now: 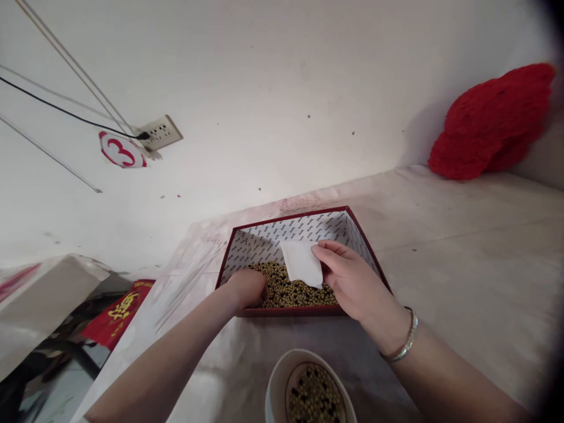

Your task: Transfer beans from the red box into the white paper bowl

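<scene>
Here, the right hand (350,277) pinching a piece of white paper (302,262) above mixed beans (284,294) in a red-edged box (291,312), the left hand (249,288) curled into the beans, whether gripping any impossible to tell, a bowl (277,385) of beans nearer on the table (445,264)

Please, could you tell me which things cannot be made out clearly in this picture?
All in the head view:
- Left hand: its fingertips are hidden by the hand itself, so whether they hold beans cannot be told.
- Right hand: some fingers are partly hidden behind the white sheet.
- Bowl: its near side is cut off by the bottom edge.
- Box: the lining's print is too small to read.
</scene>
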`<act>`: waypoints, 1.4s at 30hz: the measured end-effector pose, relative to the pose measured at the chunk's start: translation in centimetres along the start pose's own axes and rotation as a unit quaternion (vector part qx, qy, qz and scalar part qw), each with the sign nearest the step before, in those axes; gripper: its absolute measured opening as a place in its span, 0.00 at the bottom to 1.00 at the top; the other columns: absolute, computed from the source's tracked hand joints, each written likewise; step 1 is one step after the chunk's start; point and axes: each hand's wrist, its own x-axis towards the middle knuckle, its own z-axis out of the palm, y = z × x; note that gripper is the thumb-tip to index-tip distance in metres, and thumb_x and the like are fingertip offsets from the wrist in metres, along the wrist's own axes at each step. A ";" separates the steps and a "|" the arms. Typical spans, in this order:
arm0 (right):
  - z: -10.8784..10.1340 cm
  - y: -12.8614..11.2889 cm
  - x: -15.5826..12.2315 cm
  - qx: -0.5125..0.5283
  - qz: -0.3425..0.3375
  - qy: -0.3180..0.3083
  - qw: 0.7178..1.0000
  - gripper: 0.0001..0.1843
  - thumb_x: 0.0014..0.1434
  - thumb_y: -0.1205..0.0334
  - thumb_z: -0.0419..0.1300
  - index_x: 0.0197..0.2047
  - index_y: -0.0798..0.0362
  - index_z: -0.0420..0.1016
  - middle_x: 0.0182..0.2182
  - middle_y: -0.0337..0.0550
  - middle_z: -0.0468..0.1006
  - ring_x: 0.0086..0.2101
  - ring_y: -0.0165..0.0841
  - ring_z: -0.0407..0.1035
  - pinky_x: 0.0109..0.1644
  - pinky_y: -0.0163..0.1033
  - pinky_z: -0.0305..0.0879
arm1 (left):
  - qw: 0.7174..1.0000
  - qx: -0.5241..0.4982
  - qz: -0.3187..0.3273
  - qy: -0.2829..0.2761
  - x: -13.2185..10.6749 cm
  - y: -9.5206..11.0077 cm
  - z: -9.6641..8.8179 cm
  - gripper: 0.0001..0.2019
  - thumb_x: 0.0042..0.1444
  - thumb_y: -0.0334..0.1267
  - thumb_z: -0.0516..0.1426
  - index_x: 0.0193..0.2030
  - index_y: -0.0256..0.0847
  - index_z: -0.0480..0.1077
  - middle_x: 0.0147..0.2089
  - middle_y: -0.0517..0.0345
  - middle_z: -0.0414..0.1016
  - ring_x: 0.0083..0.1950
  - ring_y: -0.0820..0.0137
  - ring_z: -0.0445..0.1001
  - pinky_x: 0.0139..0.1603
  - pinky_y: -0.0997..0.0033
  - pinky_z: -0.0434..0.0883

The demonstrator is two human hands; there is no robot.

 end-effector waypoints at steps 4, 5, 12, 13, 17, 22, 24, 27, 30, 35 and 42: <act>-0.1 0.2 0.1 0.013 -0.002 -0.009 1.000 0.08 0.50 0.59 0.62 0.26 0.52 0.69 0.18 0.32 0.62 0.21 0.25 0.55 0.25 0.32 0.51 | 0.998 -0.037 -0.006 0.060 0.0 -0.2 0.0 0.12 0.57 0.42 0.54 0.42 0.36 0.69 0.42 0.54 0.72 0.41 0.68 0.72 0.42 0.61 0.71; -0.1 0.2 0.1 0.015 -0.003 -0.007 1.000 0.08 0.50 0.59 0.62 0.26 0.52 0.69 0.18 0.32 0.62 0.21 0.25 0.54 0.25 0.32 0.51 | 0.995 -0.049 -0.010 0.090 -0.2 -0.3 -0.1 0.11 0.56 0.43 0.55 0.38 0.37 0.70 0.39 0.54 0.73 0.39 0.68 0.72 0.41 0.62 0.71; 0.0 0.3 0.0 -0.012 0.002 -0.001 1.000 0.09 0.50 0.58 0.62 0.25 0.53 0.69 0.18 0.32 0.62 0.21 0.24 0.54 0.24 0.30 0.50 | 0.909 -0.149 -0.077 0.381 -4.7 1.3 -1.2 0.14 0.62 0.39 0.43 0.33 0.39 0.68 0.35 0.54 0.72 0.40 0.66 0.70 0.39 0.66 0.66; 0.0 0.3 0.0 -0.025 -0.001 -0.004 1.000 0.09 0.50 0.58 0.62 0.25 0.53 0.69 0.19 0.32 0.63 0.22 0.24 0.54 0.24 0.30 0.50 | 0.858 -0.207 -0.068 0.464 -5.5 2.0 -1.2 0.11 0.61 0.39 0.46 0.32 0.39 0.67 0.34 0.55 0.72 0.38 0.68 0.70 0.38 0.67 0.66; 0.0 0.3 -0.3 -0.075 0.003 -0.026 0.997 0.08 0.52 0.58 0.60 0.27 0.53 0.70 0.23 0.34 0.67 0.25 0.25 0.58 0.27 0.30 0.53 | 0.676 -0.298 0.019 0.674 -7.3 4.7 -1.1 0.03 0.53 0.31 0.57 0.35 0.41 0.69 0.35 0.58 0.70 0.38 0.70 0.69 0.39 0.69 0.67; 0.2 -0.1 -0.8 -0.131 0.006 -0.097 0.987 0.06 0.53 0.61 0.58 0.26 0.53 0.67 0.21 0.33 0.62 0.24 0.26 0.55 0.28 0.32 0.52 | 0.625 -0.294 0.035 0.722 -6.2 6.3 -0.8 0.11 0.48 0.26 0.60 0.38 0.43 0.72 0.35 0.58 0.69 0.37 0.70 0.68 0.39 0.67 0.68; 0.3 -0.3 -0.9 -0.148 0.017 -0.113 0.982 0.07 0.53 0.61 0.57 0.26 0.53 0.66 0.21 0.33 0.60 0.24 0.26 0.53 0.27 0.33 0.51 | 0.632 -0.295 0.041 0.715 -5.6 6.5 -0.7 0.12 0.48 0.26 0.60 0.39 0.43 0.73 0.34 0.57 0.69 0.37 0.70 0.68 0.39 0.66 0.68; 0.4 -0.4 -0.9 -0.161 0.018 -0.111 0.980 0.07 0.53 0.61 0.58 0.26 0.53 0.66 0.21 0.33 0.60 0.24 0.27 0.53 0.29 0.34 0.51 | 0.635 -0.285 0.042 0.717 -5.1 6.7 -0.5 0.12 0.48 0.26 0.60 0.39 0.42 0.74 0.33 0.57 0.70 0.36 0.70 0.68 0.38 0.66 0.68; 0.3 -0.2 -0.8 -0.188 -0.007 -0.094 0.978 0.07 0.54 0.61 0.57 0.26 0.53 0.67 0.21 0.33 0.59 0.25 0.27 0.52 0.30 0.34 0.51 | 0.632 -0.280 0.040 0.722 -4.8 6.7 -0.4 0.12 0.49 0.26 0.60 0.39 0.42 0.74 0.33 0.57 0.71 0.36 0.69 0.68 0.39 0.65 0.68; 0.2 0.0 -0.7 -0.210 -0.010 -0.085 0.974 0.07 0.54 0.59 0.57 0.28 0.53 0.68 0.22 0.33 0.61 0.25 0.27 0.54 0.29 0.34 0.51 | 0.648 -0.292 0.023 0.703 -4.4 6.0 -0.1 0.10 0.50 0.27 0.59 0.39 0.42 0.73 0.35 0.56 0.70 0.38 0.69 0.68 0.40 0.65 0.68; 0.4 0.5 -0.7 -0.157 -0.010 -0.033 0.987 0.08 0.53 0.58 0.58 0.27 0.53 0.68 0.23 0.34 0.63 0.26 0.27 0.55 0.30 0.32 0.52 | 0.670 -0.337 0.079 0.657 -6.5 5.0 0.4 0.02 0.52 0.29 0.55 0.30 0.39 0.65 0.34 0.55 0.67 0.38 0.68 0.69 0.37 0.67 0.69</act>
